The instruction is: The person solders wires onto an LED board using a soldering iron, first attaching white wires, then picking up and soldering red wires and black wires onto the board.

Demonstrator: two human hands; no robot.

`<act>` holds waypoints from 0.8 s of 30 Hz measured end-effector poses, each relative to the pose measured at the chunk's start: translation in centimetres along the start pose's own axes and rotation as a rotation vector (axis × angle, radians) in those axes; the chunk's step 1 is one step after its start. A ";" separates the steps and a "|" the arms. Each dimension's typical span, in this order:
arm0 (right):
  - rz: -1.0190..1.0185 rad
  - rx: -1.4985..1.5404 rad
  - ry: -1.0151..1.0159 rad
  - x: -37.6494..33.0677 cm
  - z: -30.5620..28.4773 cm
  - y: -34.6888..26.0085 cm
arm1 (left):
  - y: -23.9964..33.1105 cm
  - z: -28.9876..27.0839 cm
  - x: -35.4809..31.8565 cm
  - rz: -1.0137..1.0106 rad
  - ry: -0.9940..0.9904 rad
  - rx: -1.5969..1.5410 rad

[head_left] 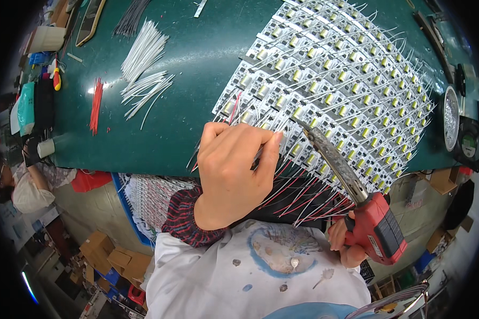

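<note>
- Our left hand [231, 173] pinches a thin solder wire [261, 151] between thumb and fingertips, its grip closed on it, at the near edge of the circuit boards [330, 80].
- Our right hand [343, 239] is wrapped tight around the red soldering iron [375, 223]; its tip [300, 125] rests on a board just beside the left fingertips.
- The boards lie in rows on the green bench [197, 53], red and white leads [303, 196] hanging over its near edge.
- We would do well to keep the tip on a single joint, feed the wire sparingly, and hold our fingers off the hot barrel.
</note>
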State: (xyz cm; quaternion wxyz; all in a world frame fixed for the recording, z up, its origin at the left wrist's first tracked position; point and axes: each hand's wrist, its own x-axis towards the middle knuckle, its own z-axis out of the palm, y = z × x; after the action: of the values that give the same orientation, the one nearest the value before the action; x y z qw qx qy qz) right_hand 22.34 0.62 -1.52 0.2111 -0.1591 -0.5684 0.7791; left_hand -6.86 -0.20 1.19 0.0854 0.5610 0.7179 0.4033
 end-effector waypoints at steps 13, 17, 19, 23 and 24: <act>0.088 0.042 0.169 -1.1 0.5 0.4 | -0.3 -0.4 0.5 0.009 -0.062 -0.006; 0.055 0.094 -0.098 -0.7 -1.7 1.7 | -0.3 -0.4 0.3 0.011 -0.059 0.002; 0.037 0.035 -0.061 -0.2 -1.1 0.7 | -0.3 -0.4 0.3 0.009 -0.064 0.004; -0.010 -0.016 -0.037 0.4 -0.6 0.1 | -0.3 -0.5 0.2 -0.001 -0.071 0.008; -0.012 -0.015 -0.036 0.5 -0.6 -0.1 | -0.3 -0.5 0.2 -0.003 -0.069 0.007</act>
State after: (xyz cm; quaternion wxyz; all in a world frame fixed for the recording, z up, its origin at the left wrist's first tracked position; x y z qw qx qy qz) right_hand 22.22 1.41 -1.64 0.2041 -0.1433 -0.5790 0.7762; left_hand -7.43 -0.24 1.42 0.1088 0.5736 0.7168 0.3813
